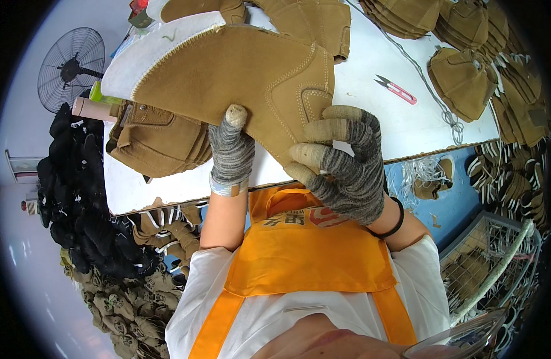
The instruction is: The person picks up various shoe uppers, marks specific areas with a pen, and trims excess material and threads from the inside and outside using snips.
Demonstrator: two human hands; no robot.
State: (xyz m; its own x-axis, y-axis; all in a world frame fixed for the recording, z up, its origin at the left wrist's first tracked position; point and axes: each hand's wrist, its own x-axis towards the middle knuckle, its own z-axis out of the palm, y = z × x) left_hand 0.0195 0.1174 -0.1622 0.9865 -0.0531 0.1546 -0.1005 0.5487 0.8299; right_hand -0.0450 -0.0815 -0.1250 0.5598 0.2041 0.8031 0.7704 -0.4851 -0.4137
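A brown suede shoe upper [227,72] with double stitching and a white lining [161,51] along its curved edge is held up over the white table. My left hand [232,149], in a grey glove with tan fingertips, clamps its lower edge, the thumb on top and the other fingers hidden beneath. At the right end, my right hand [350,164] wears a matching glove and has its fingers closed around the stitched edge. Thread snips [396,90] with pink handles lie on the table to the right. Beside my left hand sits a stack of brown uppers [158,140].
More brown uppers [461,81] are piled along the table's far and right sides. A grey cord [416,66] runs across the white tabletop [371,134]. A fan [70,70] stands at far left, black pieces [72,185] hang below it, and a wire basket [491,263] is at lower right.
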